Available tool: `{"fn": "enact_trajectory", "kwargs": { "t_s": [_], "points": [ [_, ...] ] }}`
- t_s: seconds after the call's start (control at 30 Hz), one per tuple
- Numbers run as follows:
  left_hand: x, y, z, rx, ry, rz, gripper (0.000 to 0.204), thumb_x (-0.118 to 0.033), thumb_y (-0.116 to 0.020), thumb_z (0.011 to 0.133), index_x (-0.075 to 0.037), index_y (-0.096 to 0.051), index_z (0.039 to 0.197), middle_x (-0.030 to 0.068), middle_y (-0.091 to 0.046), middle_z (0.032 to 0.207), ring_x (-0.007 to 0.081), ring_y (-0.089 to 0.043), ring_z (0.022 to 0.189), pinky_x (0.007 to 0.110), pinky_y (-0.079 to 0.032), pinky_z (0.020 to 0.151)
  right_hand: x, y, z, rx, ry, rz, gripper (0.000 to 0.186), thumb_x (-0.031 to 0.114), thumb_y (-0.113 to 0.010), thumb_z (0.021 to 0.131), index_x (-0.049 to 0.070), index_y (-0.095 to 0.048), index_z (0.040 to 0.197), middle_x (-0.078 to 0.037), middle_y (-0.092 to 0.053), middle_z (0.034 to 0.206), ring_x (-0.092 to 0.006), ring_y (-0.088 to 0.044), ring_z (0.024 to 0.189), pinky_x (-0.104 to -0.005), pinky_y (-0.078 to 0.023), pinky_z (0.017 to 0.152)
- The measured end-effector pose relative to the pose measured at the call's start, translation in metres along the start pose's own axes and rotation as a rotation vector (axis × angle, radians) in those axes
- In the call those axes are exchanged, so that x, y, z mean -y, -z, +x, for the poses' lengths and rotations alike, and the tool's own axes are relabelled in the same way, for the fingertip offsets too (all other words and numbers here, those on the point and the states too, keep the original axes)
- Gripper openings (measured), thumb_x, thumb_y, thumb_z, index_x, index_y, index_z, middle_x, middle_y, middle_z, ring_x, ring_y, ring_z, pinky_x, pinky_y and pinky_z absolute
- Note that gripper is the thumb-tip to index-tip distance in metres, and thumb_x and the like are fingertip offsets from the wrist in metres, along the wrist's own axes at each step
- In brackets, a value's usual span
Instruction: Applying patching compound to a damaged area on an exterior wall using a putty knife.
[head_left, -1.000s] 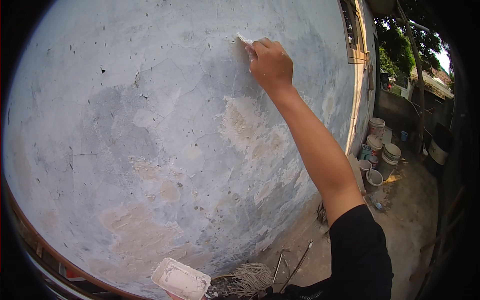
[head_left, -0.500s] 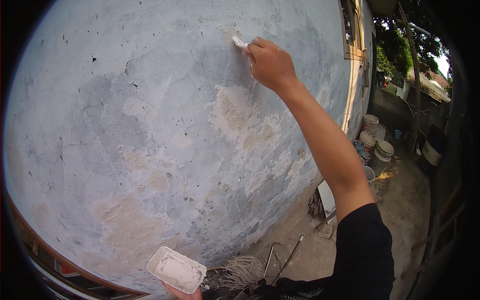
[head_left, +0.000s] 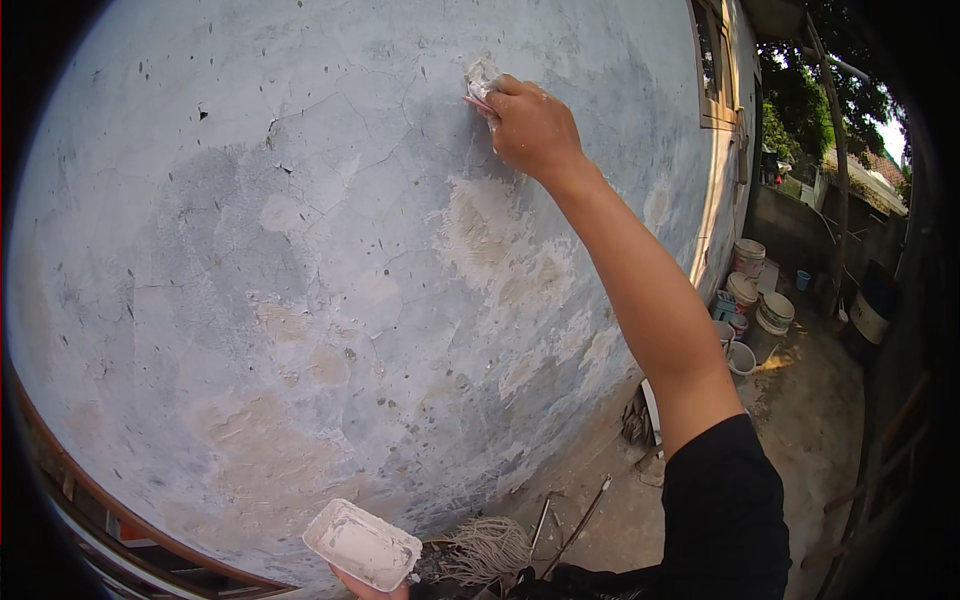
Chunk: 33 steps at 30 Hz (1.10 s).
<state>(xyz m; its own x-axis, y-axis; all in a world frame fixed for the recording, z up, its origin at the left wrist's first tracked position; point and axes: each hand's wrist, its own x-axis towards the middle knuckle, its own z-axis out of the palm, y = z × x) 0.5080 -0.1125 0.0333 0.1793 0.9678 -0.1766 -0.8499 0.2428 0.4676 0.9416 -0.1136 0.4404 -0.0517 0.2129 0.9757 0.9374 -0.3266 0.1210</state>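
My right hand is raised to the upper part of the pale blue plastered wall. Its fingers are closed around a putty knife, whose blade is smeared with whitish putty and lies against or very close to the wall; its handle is mostly hidden by the hand. Low in the view, my left hand supports a white rectangular tub from below, its fingers partly hidden. Pale putty coats the inside of the tub. Beneath my right hand, a rough beige patch marks the wall.
A mop head of pale strands and a thin rod lie at the foot of the wall. Several buckets stand along it to the right. A wooden window frame is at upper right, and a wooden-edged rack at lower left.
The putty knife's blade has turned and tipped upward, showing more of its smeared face. My right hand has shifted slightly left. The tub sits slightly lower and farther right in view.
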Motion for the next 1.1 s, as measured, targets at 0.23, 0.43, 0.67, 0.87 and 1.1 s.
{"fn": "enact_trajectory", "kwargs": {
  "t_s": [0.23,0.43,0.67,0.87,1.1],
  "points": [
    [0.004,-0.001,-0.006,0.014,0.005,-0.010,0.047,-0.052,-0.038,0.099,-0.018,-0.059,0.125,0.0032,-0.067,0.115,0.0283,-0.066,0.100,0.050,-0.056,0.083,-0.047,0.051,0.001,0.197,-0.020,0.363,0.014,0.015,-0.062,0.089,0.008,-0.071,0.097,-0.013,-0.070,0.091,-0.0335,-0.064,0.087,-0.0417,-0.050,0.073],
    [0.004,-0.009,-0.019,0.013,0.028,-0.063,0.048,-0.053,-0.039,0.099,-0.018,-0.060,0.124,0.0032,-0.067,0.114,0.0290,-0.066,0.101,0.050,-0.056,0.084,-0.033,0.032,0.021,-0.084,-0.144,0.070,0.020,0.021,-0.059,0.092,0.007,-0.070,0.098,-0.012,-0.070,0.091,-0.0349,-0.066,0.082,-0.0419,-0.052,0.072],
    [-0.011,0.000,-0.034,-0.077,-0.058,-0.147,0.051,-0.055,-0.039,0.099,-0.017,-0.058,0.127,0.0042,-0.067,0.115,0.0291,-0.066,0.101,0.050,-0.056,0.084,0.019,-0.001,0.002,-0.059,-0.092,0.134,0.019,0.023,-0.062,0.091,0.009,-0.073,0.095,-0.009,-0.070,0.093,-0.0326,-0.066,0.089,-0.0435,-0.053,0.076],
    [-0.018,-0.003,-0.034,-0.007,-0.044,-0.157,0.053,-0.054,-0.037,0.099,-0.015,-0.057,0.129,0.0070,-0.067,0.116,0.0314,-0.067,0.099,0.051,-0.057,0.083,0.047,0.042,0.010,0.023,-0.051,0.545,0.018,0.022,-0.062,0.092,0.009,-0.073,0.096,-0.010,-0.070,0.087,-0.0320,-0.065,0.082,-0.0419,-0.052,0.071],
    [-0.029,0.010,-0.039,0.044,-0.058,-0.187,0.055,-0.055,-0.036,0.099,-0.015,-0.056,0.131,0.0069,-0.066,0.118,0.0322,-0.067,0.102,0.052,-0.056,0.085,0.140,0.041,0.023,-0.161,0.299,0.263,0.010,0.017,-0.064,0.090,0.011,-0.073,0.092,-0.003,-0.071,0.086,-0.0232,-0.065,0.078,-0.0367,-0.056,0.067]
  ]
}}
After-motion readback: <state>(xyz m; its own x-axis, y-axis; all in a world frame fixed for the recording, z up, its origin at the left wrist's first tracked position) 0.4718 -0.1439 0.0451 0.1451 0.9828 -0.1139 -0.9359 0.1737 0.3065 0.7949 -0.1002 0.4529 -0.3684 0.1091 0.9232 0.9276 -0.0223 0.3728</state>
